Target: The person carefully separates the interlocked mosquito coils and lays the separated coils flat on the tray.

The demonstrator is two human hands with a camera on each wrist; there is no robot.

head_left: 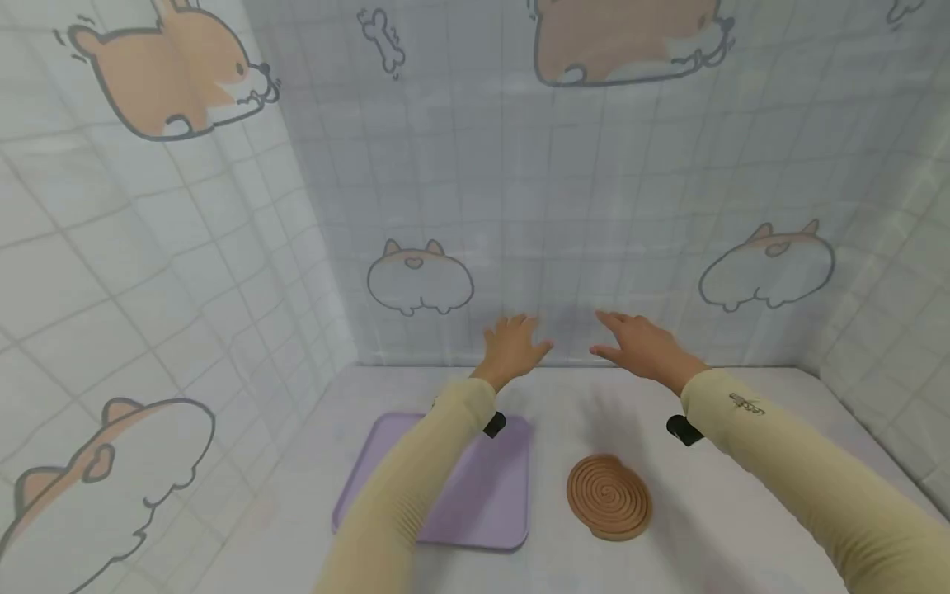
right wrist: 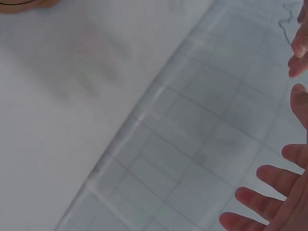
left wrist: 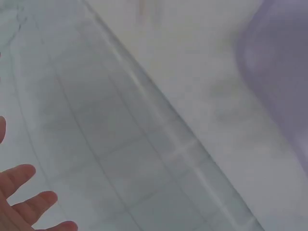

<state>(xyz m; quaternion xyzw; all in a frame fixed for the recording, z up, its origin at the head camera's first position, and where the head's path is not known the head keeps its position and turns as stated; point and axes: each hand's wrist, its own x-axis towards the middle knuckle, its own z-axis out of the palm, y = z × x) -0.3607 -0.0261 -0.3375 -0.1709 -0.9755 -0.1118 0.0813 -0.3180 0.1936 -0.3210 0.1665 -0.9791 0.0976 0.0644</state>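
Note:
Both hands are raised over the far part of the white table, holding nothing. My left hand (head_left: 512, 349) has its fingers spread, above and beyond a purple tray (head_left: 486, 503). To its right, my right hand (head_left: 644, 348) reaches out with the thumb apart from the fingers. A round brown spiral coil (head_left: 609, 495) lies flat on the table, right of the tray and nearer than the hands. In the left wrist view the spread fingertips (left wrist: 41, 202) show at the lower left. The right wrist view has the fingers (right wrist: 279, 180) apart at its right edge.
A sheet with a grid and cartoon dogs (head_left: 419, 280) hangs behind the table (head_left: 297, 495) and along both sides. Its lower edge meets the table's far edge. A dark device sits at each wrist under the sleeves (head_left: 787, 454).

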